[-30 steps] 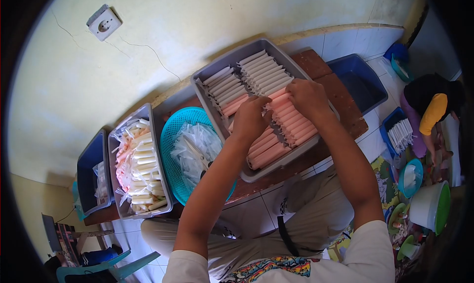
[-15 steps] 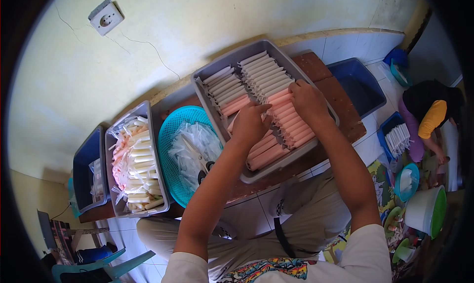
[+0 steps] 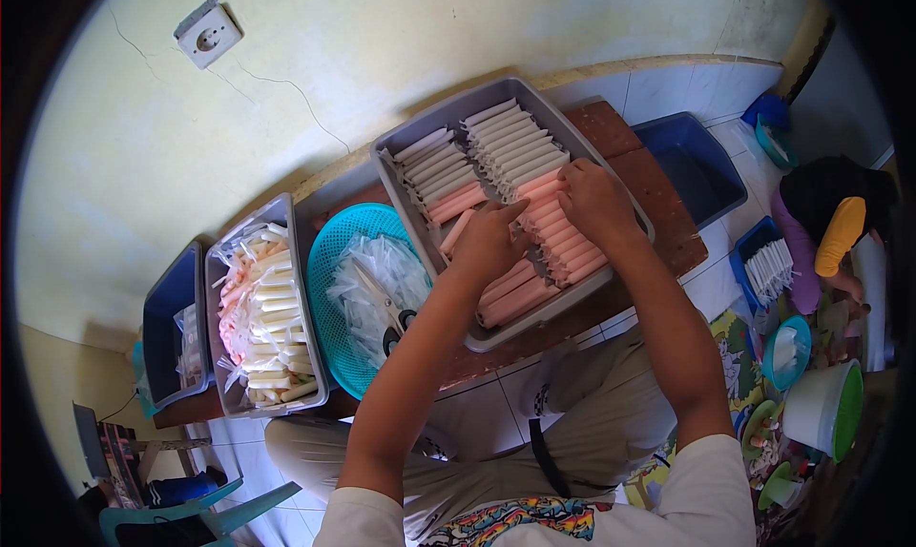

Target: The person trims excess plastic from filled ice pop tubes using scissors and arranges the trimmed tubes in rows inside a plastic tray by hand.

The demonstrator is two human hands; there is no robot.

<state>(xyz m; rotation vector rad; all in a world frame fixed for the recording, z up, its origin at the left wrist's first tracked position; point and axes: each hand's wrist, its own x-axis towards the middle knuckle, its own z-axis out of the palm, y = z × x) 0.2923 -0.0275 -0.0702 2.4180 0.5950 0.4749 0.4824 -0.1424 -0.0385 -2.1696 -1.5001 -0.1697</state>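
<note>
A grey plastic tray [image 3: 412, 127] holds rows of slim, sealed plastic tubes, with white ones [image 3: 515, 142] toward the back and pink ones [image 3: 563, 237] toward me. My left hand [image 3: 491, 240] is over the left part of the tray, index finger stretched toward the near end of a pink tube in the right row, thumb apart. Some pink tubes are hidden beneath that hand. At the other end of this row my right hand [image 3: 596, 199] rests its bent fingertips on the pink tubes, thumb and fingers apart. Neither hand visibly encloses a tube.
Left of the tray are a turquoise basket [image 3: 329, 251] with clear plastic bags and scissors [image 3: 382, 299], a grey bin [image 3: 320, 375] of yellow and pink tubes, and a dark blue bin [image 3: 157, 309]. Another person [image 3: 821, 223] crouches at right, near a blue crate [image 3: 739, 251].
My right thumb and fingers have spread a little above the pink tubes. My left hand has shifted slightly, uncovering more of a pink tube on its left.
</note>
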